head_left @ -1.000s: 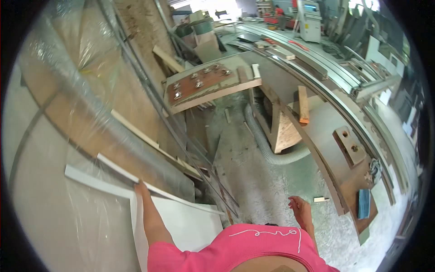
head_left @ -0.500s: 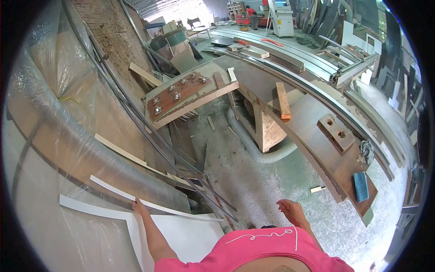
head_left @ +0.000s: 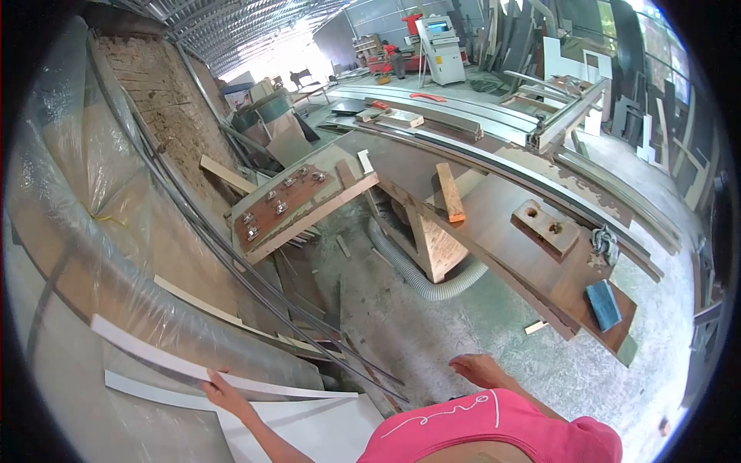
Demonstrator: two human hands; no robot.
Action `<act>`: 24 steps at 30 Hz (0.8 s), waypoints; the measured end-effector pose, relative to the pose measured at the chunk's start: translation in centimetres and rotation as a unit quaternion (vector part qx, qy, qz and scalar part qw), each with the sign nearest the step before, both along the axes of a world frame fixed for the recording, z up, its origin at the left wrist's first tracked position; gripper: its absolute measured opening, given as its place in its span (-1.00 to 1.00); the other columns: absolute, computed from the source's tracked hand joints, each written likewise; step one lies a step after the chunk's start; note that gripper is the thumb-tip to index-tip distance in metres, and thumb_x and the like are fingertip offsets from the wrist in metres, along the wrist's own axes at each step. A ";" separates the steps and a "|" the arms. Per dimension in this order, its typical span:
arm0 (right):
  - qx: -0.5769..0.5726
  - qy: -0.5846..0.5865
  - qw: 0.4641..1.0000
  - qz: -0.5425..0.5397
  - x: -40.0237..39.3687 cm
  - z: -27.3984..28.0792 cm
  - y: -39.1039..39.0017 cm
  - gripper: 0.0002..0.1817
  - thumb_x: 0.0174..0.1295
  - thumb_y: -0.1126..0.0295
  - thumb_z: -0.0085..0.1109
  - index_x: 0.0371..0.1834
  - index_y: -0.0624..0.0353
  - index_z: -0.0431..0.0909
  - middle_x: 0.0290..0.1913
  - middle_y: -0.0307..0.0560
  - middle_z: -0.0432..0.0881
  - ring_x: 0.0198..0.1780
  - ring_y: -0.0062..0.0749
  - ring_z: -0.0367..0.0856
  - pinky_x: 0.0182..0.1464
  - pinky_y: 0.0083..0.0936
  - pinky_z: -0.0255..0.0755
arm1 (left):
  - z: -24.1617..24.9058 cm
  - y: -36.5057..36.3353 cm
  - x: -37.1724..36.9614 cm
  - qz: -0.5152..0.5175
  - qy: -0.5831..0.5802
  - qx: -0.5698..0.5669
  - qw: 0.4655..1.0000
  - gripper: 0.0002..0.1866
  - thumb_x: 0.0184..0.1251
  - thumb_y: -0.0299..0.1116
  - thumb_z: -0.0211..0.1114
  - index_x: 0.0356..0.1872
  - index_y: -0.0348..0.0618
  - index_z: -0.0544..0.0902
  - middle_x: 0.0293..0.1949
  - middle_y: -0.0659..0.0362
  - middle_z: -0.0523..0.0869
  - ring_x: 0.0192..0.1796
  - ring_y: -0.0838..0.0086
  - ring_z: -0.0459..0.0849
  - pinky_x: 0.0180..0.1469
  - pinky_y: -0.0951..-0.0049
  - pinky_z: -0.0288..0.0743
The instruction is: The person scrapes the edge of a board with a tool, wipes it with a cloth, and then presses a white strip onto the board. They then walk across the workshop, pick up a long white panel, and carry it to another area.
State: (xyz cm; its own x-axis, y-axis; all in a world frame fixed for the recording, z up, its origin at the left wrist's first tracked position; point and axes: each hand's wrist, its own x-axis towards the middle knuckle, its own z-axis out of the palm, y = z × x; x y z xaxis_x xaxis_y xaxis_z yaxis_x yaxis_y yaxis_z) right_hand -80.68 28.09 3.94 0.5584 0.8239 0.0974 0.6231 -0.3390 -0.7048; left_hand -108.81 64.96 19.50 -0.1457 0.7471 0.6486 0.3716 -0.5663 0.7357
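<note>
My left hand [head_left: 221,387] is closed around a long narrow white strip [head_left: 147,351], which slants from the left toward the lower middle of the view. Beneath it lie a white L-shaped panel edge [head_left: 158,390] and a large white sheet [head_left: 309,428]. My right hand [head_left: 477,370] hovers over the floor in front of my body, fingers stretched out, with nothing seen in it.
Plastic-wrapped boards [head_left: 85,208] lean at the left, with long dark bars [head_left: 255,285] slanting across them. The saw table [head_left: 502,212] carries an orange-tipped wood block [head_left: 449,193], a holed wooden block [head_left: 546,226] and a blue block [head_left: 602,305]. A grey hose [head_left: 432,289] curves along the floor.
The white strip has lifted away from the panel below, its far end swinging left and nearer. My right hand's fingers have straightened. The head view has tilted up and turned rightward.
</note>
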 end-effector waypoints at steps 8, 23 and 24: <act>0.012 0.025 0.999 0.021 0.8 -0.8 -5.5 -0.80 0.15 0.33 0.03 -0.18 0.09 0.52 -0.27 -0.03 0.59 -0.25 -0.13 0.56 -0.22 -0.32 0.43 | 6.9 -12.7 5.5 -0.118 -0.142 0.131 0.974 -0.68 0.36 -0.22 -0.07 -0.26 -0.37 0.40 -0.58 0.13 0.44 -0.48 0.44 0.46 -0.25 0.41 0.39; 0.020 0.074 0.982 -0.171 1.8 -2.0 -29.8 -0.82 0.12 0.32 0.05 -0.24 0.05 0.56 -0.30 -0.03 0.60 -0.30 -0.14 0.58 -0.25 -0.34 0.44 | 11.9 -35.6 16.3 -0.268 -0.273 0.070 0.921 -0.66 0.34 -0.21 -0.04 -0.10 -0.33 0.36 -0.61 0.16 0.36 -0.70 0.54 0.27 -0.50 0.43 0.35; 0.009 0.080 0.981 -0.176 1.8 -2.3 -31.1 -0.81 0.11 0.34 0.07 -0.22 0.08 0.56 -0.30 0.00 0.60 -0.32 -0.16 0.58 -0.27 -0.36 0.43 | 11.9 -36.9 16.7 -0.268 -0.272 0.073 0.921 -0.66 0.34 -0.21 -0.04 -0.10 -0.33 0.36 -0.61 0.16 0.36 -0.70 0.54 0.27 -0.50 0.43 0.35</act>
